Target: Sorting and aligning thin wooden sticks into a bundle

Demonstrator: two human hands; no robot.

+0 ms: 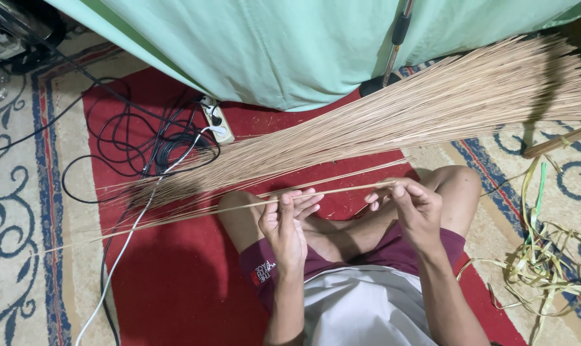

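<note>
Head view: a person sits cross-legged on a red rug (175, 288). The left hand (284, 224) is half open, its fingers touching a thin stick (239, 206) that runs across the lap. The right hand (413, 205) pinches the stick's right end, fingers closed on it. Just beyond the hands lies a big bundle of sticks (431, 109), fanning toward the upper right. Black cables (136, 147) and a power strip (215, 120) lie on the rug at left. Green leaf strips (547, 263) are heaped at right. A green cloth (303, 45) hangs above.
</note>
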